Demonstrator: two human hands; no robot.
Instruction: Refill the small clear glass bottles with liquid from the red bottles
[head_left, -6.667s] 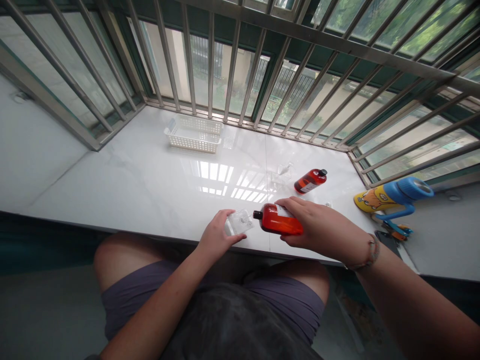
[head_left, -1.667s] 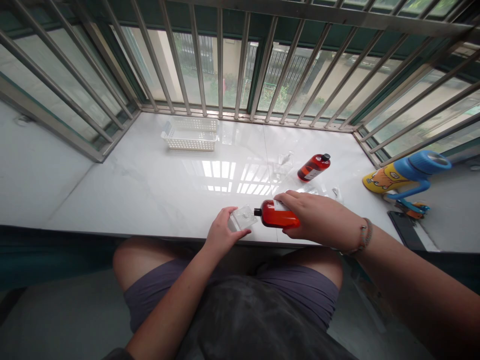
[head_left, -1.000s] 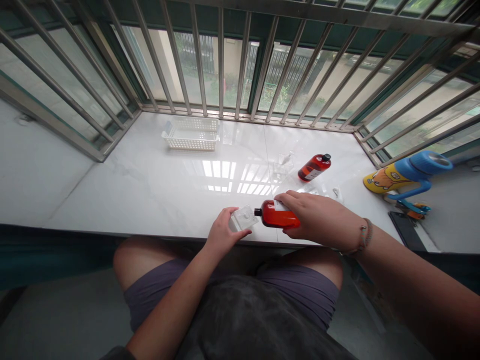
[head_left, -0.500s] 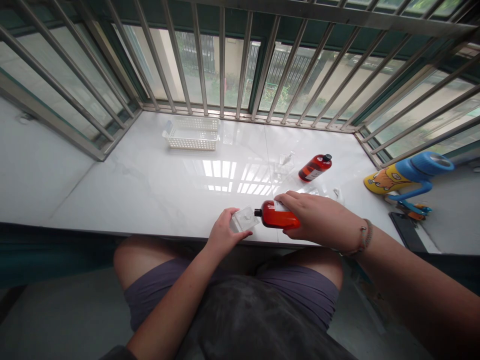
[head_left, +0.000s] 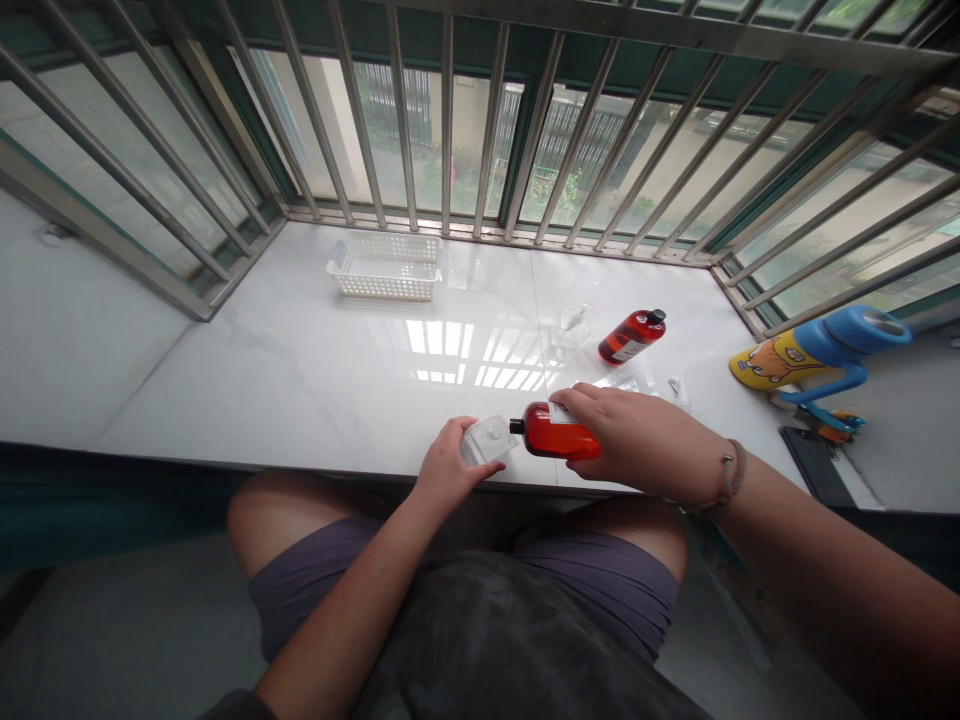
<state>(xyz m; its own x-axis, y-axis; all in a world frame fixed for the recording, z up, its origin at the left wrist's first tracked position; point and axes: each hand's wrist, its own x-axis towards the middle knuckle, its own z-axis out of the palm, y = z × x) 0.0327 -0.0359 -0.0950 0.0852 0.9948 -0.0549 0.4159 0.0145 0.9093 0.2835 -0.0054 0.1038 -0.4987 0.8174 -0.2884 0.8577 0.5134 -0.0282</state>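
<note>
My left hand [head_left: 451, 462] is closed around a small clear square container [head_left: 491, 438] near the front edge of the white counter. A red-orange bottle [head_left: 555, 432] with a black neck lies tipped sideways in my right hand [head_left: 630, 437], its mouth pointing left at the container's opening. I cannot make out whether liquid is flowing between them. Behind the right hand, a second red bottle [head_left: 631, 337] with a black cap leans or lies on the counter. Another clear container [head_left: 570, 328] is to its left, with small clear pieces [head_left: 675, 388] near my right wrist.
A white perforated basket [head_left: 386, 270] sits at the back left of the marble-look counter [head_left: 247, 370]. At the right are a yellow and blue water bottle [head_left: 810, 350], a phone [head_left: 814, 465] and a blue-orange item [head_left: 832, 420]. Metal bars [head_left: 495, 130] line the windows behind.
Both hands hold almost the same pose, with the bottle's mouth still at the clear container. The whole view has shifted very slightly.
</note>
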